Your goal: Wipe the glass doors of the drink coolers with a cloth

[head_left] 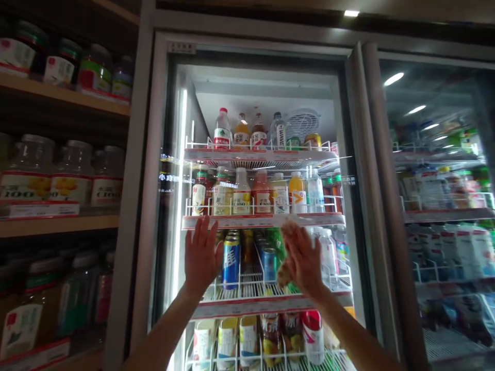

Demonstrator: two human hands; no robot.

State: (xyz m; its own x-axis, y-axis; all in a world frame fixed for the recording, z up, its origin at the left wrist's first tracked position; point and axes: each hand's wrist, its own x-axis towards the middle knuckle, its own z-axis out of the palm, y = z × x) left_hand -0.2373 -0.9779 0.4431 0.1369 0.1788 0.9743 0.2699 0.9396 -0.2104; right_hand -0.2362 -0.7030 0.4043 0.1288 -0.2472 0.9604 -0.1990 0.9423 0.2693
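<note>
Recording this station, we are logging the left hand (203,252) spread open on the glass cooler door (158,206), the right hand (303,260) pressing a crumpled tan cloth (285,275) there, its grip unclear, bottled drinks (242,198) shelved behind.

to my left, wooden shelves (58,98) carry rows of labelled jars (27,175); to my right, a second glass cooler door (433,103) mirrors the lights, and a ceiling light (351,13) glows overhead.

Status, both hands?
Left hand open, flat on glass fridge door. Right hand open, pressing crumpled cloth to glass. Drink bottles behind door.
</note>
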